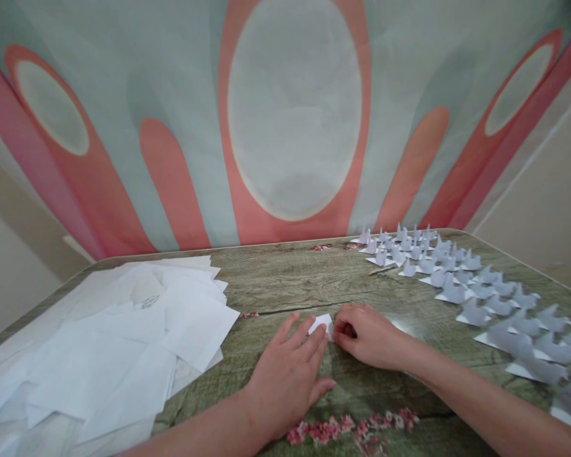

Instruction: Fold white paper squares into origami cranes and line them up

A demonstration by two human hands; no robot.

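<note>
A small folded piece of white paper lies on the table between my hands. My left hand rests flat with its fingers spread, the fingertips pressing on the paper's left and near side. At the paper's right edge, my right hand is closed, thumb and fingers pinched together against it. Part of the paper is hidden beneath my left fingers and behind my right fingertips.
Loose white paper sheets are heaped across the table's left side. Rows of folded white paper figures stand along the right side. The wood-patterned table has printed pink flowers. Behind it hangs a patterned cloth.
</note>
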